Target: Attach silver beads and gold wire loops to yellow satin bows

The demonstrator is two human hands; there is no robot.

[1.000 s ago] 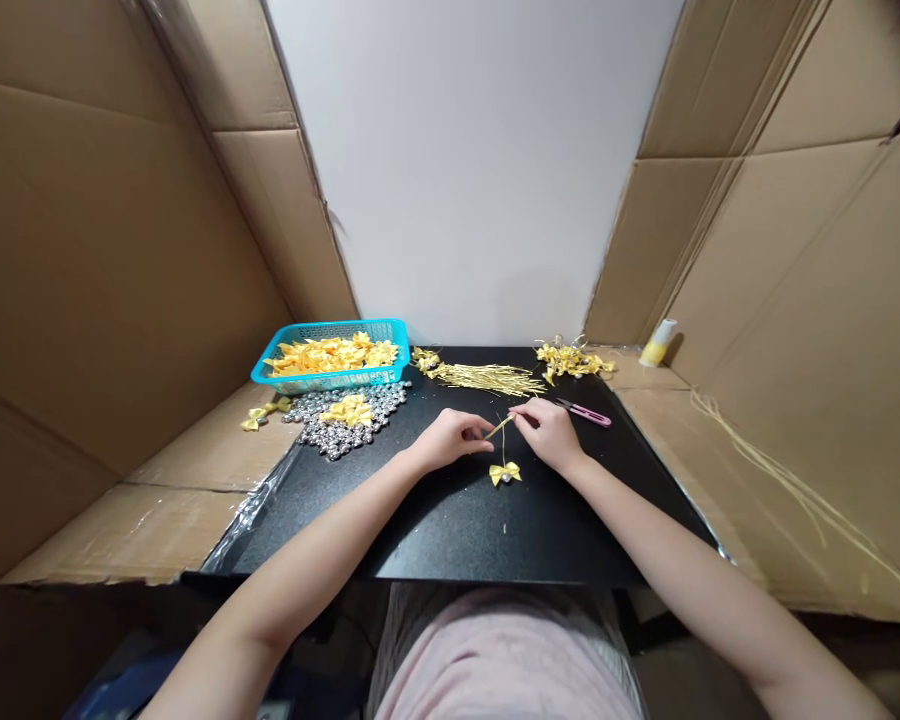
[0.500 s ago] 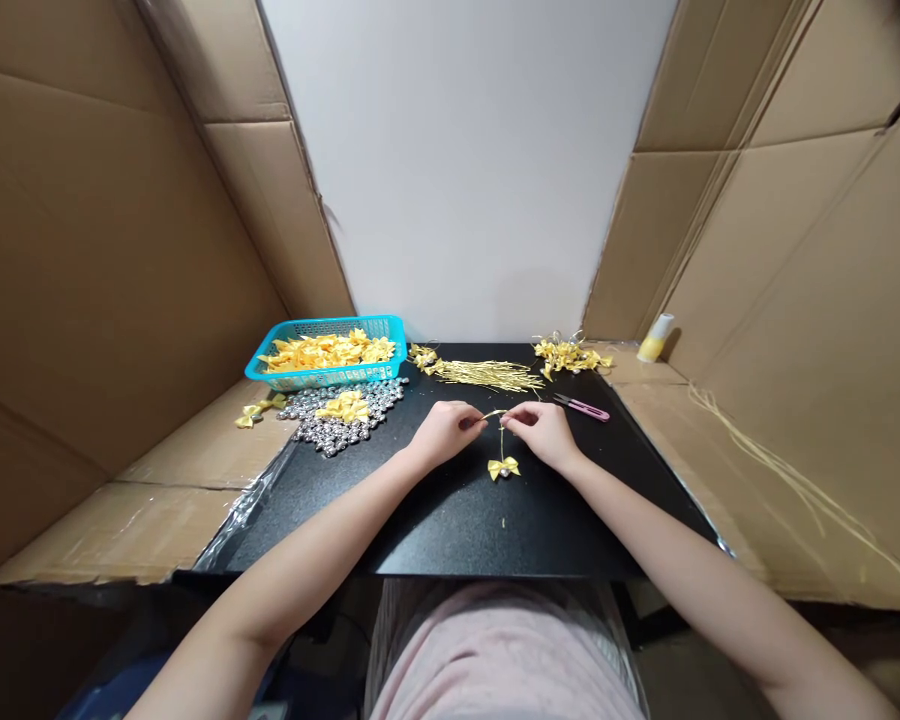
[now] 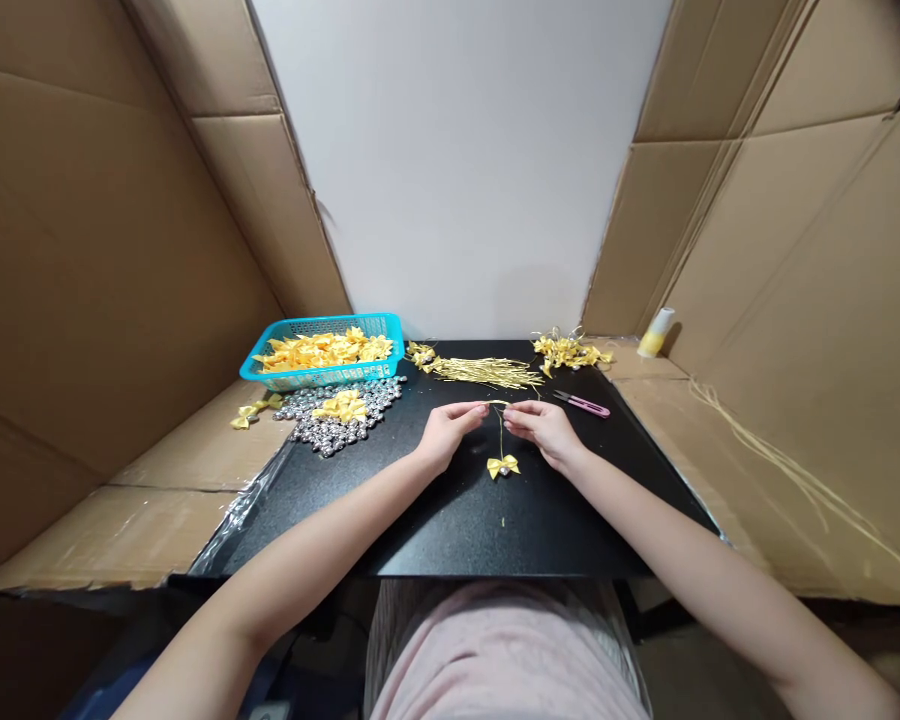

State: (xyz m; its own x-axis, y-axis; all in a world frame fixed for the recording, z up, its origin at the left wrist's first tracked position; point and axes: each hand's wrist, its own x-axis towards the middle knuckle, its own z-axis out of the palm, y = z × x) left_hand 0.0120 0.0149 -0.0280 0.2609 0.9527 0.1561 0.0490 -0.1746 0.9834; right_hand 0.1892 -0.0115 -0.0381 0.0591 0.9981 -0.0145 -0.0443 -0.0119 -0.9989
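Note:
My left hand [image 3: 452, 430] and my right hand [image 3: 544, 430] face each other above the middle of the black table. Between their fingertips runs a short yellow cord [image 3: 498, 403], pinched at both sides. From near my right fingers a thin string [image 3: 502, 440] goes down to a yellow ribbon bow [image 3: 503, 467] with a small silver bell at its centre. Just beyond my hands lies a bundle of yellow cords [image 3: 487, 373]. Pink thread snips [image 3: 582, 404] rest to the right of my right hand.
A blue basket [image 3: 322, 380] full of yellow bows stands at the back left. Silver bells [image 3: 322, 437] are spread before it, some bows [image 3: 343, 406] on top. Finished-looking bows [image 3: 570, 352] are piled back right, near a thread spool [image 3: 655, 333]. Cardboard walls [image 3: 810, 250] flank the table [image 3: 435, 540].
My left hand has shifted slightly right and its fingers have straightened along the cord. My right fingers have changed their pinch. The bow hangs in nearly the same place.

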